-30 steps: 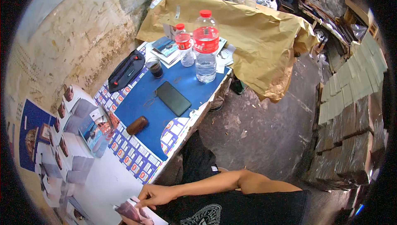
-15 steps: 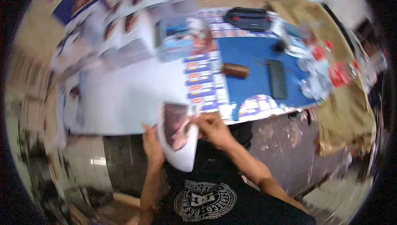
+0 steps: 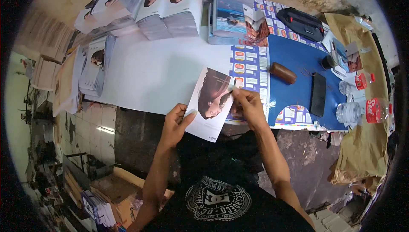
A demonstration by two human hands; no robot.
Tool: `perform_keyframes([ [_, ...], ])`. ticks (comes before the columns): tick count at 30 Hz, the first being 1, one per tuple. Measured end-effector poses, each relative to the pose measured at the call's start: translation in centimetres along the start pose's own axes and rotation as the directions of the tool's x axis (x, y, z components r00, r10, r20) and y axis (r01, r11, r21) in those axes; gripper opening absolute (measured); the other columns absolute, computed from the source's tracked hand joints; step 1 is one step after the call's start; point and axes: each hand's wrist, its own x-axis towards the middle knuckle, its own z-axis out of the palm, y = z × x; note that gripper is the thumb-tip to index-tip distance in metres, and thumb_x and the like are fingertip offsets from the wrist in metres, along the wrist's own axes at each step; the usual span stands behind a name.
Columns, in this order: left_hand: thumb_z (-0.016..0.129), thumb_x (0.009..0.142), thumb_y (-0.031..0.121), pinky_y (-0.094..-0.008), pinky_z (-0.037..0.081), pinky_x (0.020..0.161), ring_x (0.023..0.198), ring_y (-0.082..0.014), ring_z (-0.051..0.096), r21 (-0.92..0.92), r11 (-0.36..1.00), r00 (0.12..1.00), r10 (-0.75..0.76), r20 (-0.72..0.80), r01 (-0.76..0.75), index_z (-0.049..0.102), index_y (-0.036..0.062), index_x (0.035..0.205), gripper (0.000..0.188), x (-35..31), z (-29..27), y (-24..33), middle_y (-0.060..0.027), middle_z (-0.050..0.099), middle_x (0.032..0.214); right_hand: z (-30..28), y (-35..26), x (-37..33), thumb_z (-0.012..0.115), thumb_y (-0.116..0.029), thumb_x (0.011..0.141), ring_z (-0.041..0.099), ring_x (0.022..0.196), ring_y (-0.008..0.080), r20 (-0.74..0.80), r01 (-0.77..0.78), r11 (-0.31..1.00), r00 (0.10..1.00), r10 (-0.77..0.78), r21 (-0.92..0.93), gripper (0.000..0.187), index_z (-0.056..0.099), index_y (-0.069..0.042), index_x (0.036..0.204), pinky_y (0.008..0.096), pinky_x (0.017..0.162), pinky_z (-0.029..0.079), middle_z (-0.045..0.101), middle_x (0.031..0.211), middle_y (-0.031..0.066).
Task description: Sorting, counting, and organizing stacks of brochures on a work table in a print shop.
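Between both hands, just past the table's front edge, is a white booklet (image 3: pixel 203 123) with a brown photo of a long-haired person on its cover. My left hand (image 3: pixel 174 125) grips its left edge, thumb on top and fingers behind. At the opposite edge my right hand (image 3: pixel 251 107) pinches the paper between thumb and fingers. The booklet lies nearly flat and slightly turned, facing up. Whether it has several pages cannot be seen. Tall piles of similar booklets (image 3: pixel 183 21) stand at the back left of the white table sheet (image 3: pixel 157 65).
A booklet stack with a blue sea cover (image 3: pixel 230 16) stands at the back. Rightward, on a blue board (image 3: pixel 294 91), are a brown case (image 3: pixel 283 73), a dark phone-like slab (image 3: pixel 318 94) and plastic bottles (image 3: pixel 377 110). A black pouch (image 3: pixel 300 24) lies behind. Cardboard boxes (image 3: pixel 113 189) sit lower left.
The booklet was bent and tilted downward; now it is nearly flat, cover up. Both hands have risen and shifted right in the picture. The whole view has also shifted.
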Motion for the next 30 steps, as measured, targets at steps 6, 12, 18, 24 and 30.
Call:
perform_keyframes([
  [6, 0.068, 0.098, 0.01, -0.026, 0.048, 0.084, 0.09, -0.0074, 0.061, -0.006, 1.0, 0.959, 0.026, -0.283, -0.029, 0.064, 0.0006, 0.109, 0.015, 1.9, -4.9, 1.6, -0.0026, 0.069, 0.101, -3.4, -0.3, -0.6, 0.062, -0.032, 0.103, 0.056, 0.07, 0.0077, -0.265, 0.222, 0.924, 0.913, -0.309, -0.312, 0.036, 0.074, 0.001, 0.108, 0.0243, 0.065, 0.046, 0.073, 0.086, 0.0029],
  [12, 0.07, 0.096, 0.012, -0.0257, 0.047, 0.076, 0.084, -0.01, 0.059, 0.536, 0.831, 0.712, 0.467, -0.525, -0.149, 0.063, 0.0016, 0.103, 0.014, 6.1, -10.8, 4.8, -0.0022, 0.065, 0.09, -7.5, 2.3, -1.3, 0.064, -0.021, 0.102, 0.059, 0.081, 0.0105, -0.378, 0.255, 0.901, 0.842, -0.385, -0.351, 0.027, 0.073, 0.003, 0.109, 0.0252, 0.074, 0.047, 0.071, 0.089, 0.0061],
  [18, 0.071, 0.082, 0.006, -0.0458, 0.053, 0.083, 0.096, -0.0347, 0.063, 0.987, 0.159, 0.819, 0.564, -0.108, 0.021, 0.063, 0.0065, 0.102, 0.022, 10.4, -11.2, -0.8, -0.0125, 0.063, 0.101, -6.8, 2.1, -1.4, 0.064, -0.017, 0.102, 0.059, 0.082, 0.0108, -0.317, 0.29, 0.846, 0.834, -0.453, -0.448, 0.024, 0.072, 0.005, 0.106, 0.0261, 0.075, 0.047, 0.068, 0.089, 0.006],
  [24, 0.076, 0.081, 0.014, -0.0478, 0.05, 0.082, 0.097, -0.0344, 0.061, 0.991, 0.135, 0.794, 0.601, -0.091, 0.011, 0.061, 0.0089, 0.1, 0.025, 13.6, -10.9, -1.2, -0.0106, 0.06, 0.101, -6.3, 1.9, -1.3, 0.065, -0.016, 0.101, 0.058, 0.08, 0.0102, -0.321, 0.281, 0.856, 0.84, -0.438, -0.433, 0.024, 0.071, 0.006, 0.105, 0.0264, 0.072, 0.047, 0.067, 0.087, 0.0054],
  [30, 0.073, 0.09, 0.025, -0.0481, 0.048, 0.085, 0.099, -0.0354, 0.06, 0.969, 0.219, 0.779, 0.625, -0.05, -0.114, 0.066, 0.0068, 0.103, 0.023, 15.3, -10.7, -0.2, -0.0125, 0.062, 0.104, -6.2, 1.6, -1.3, 0.065, -0.016, 0.1, 0.059, 0.082, 0.0117, -0.326, 0.242, 0.843, 0.843, -0.428, -0.48, 0.024, 0.071, 0.006, 0.105, 0.0269, 0.075, 0.048, 0.068, 0.088, 0.0068],
])
